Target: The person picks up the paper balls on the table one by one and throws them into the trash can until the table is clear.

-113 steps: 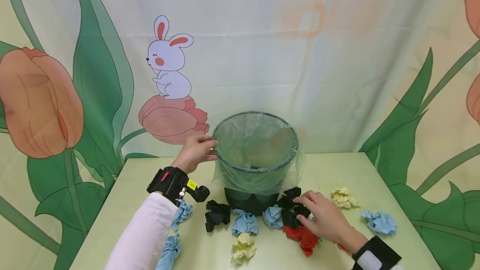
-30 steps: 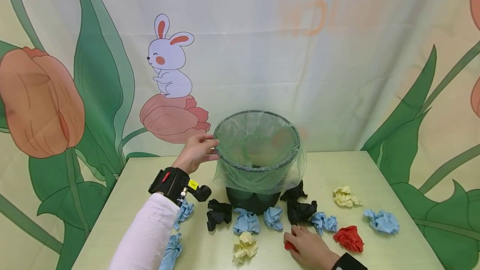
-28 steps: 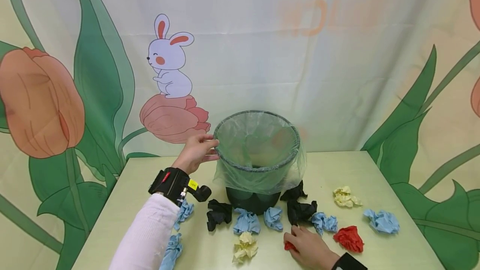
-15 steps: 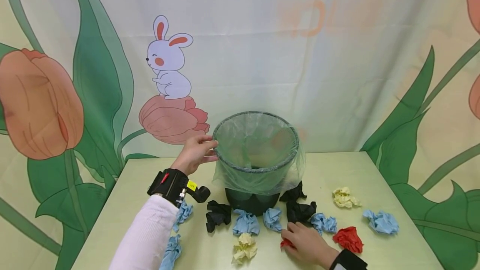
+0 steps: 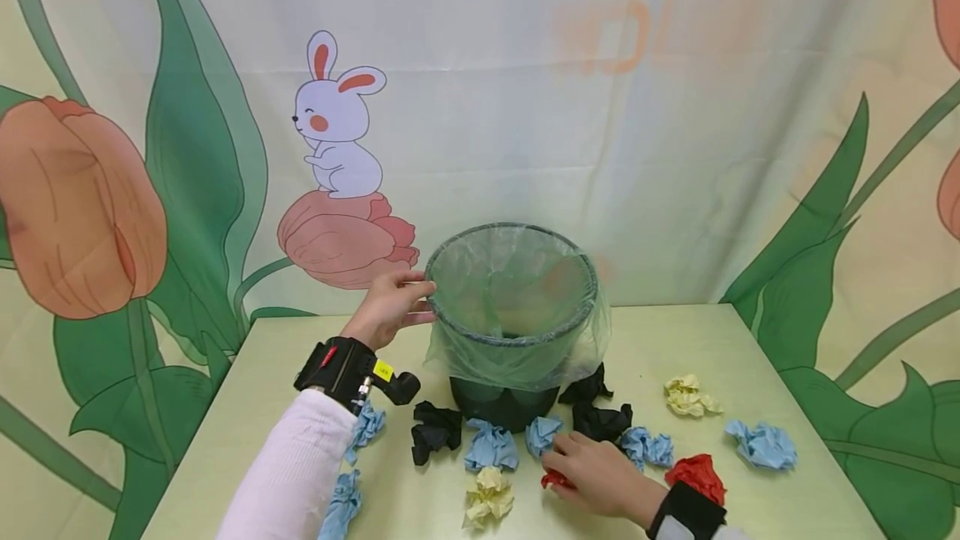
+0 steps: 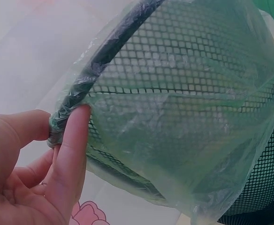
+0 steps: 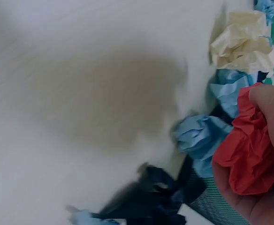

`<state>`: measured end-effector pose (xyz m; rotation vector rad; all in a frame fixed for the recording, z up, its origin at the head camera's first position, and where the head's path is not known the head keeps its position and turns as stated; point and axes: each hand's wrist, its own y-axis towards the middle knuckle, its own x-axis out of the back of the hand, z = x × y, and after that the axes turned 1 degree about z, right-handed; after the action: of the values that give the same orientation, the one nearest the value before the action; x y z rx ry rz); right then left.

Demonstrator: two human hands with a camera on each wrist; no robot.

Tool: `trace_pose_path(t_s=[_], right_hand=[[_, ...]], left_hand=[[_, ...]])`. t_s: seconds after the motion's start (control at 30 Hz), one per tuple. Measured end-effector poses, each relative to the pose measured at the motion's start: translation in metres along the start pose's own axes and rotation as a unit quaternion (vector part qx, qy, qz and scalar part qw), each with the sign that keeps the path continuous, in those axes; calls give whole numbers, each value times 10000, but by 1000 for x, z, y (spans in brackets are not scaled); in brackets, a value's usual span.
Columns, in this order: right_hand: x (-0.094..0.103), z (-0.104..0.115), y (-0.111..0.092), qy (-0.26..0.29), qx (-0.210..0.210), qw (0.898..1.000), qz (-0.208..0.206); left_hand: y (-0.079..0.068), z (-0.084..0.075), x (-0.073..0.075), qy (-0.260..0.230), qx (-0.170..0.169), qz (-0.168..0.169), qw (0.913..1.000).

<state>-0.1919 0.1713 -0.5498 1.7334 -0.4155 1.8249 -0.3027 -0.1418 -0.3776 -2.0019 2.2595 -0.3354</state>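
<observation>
My left hand (image 5: 386,307) pinches the left rim of a mesh wastebasket (image 5: 502,402), which stands upright at the back of the table. A translucent green bin liner (image 5: 517,367) folds over that rim; in the left wrist view the thumb and fingers grip rim and liner (image 6: 179,126) together. In front of the bin, my right hand (image 5: 596,473) holds a crumpled red paper ball (image 7: 252,150) low over the table, its fingers curled round it. A blue paper ball (image 5: 543,434) lies just beyond the right fingertips. No paper shows inside the visible part of the liner.
Black paper balls (image 5: 602,421) lie at the bin's foot. Blue ones (image 5: 491,444) and a yellow one (image 5: 487,498) are scattered in front. Another red ball (image 5: 696,477) sits behind the right wrist, with yellow (image 5: 688,396) and blue (image 5: 762,445) ones farther right.
My right hand came from above the black paper balls, took hold of a red paper ball and has since shifted slightly left with it. The left hand stays on the rim.
</observation>
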Motion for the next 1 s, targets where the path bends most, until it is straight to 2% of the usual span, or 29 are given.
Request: trace_pose_path(t_s=[0.23,0.47,0.77,1.0], right_hand=[[11,7,12,-99,325,9994,-81],[26,14,22,-280,453,9986,4],[48,19,35,-326,654,9972,-174],[62,21,42,-473,809,9955,-163]], left_hand=[[0,0,0,-57,1,71,10000],[0,0,1,-94,2,125,9999],[0,1,1,-146,10,121,9998],[-1,0,1,-148,15,122,9998]])
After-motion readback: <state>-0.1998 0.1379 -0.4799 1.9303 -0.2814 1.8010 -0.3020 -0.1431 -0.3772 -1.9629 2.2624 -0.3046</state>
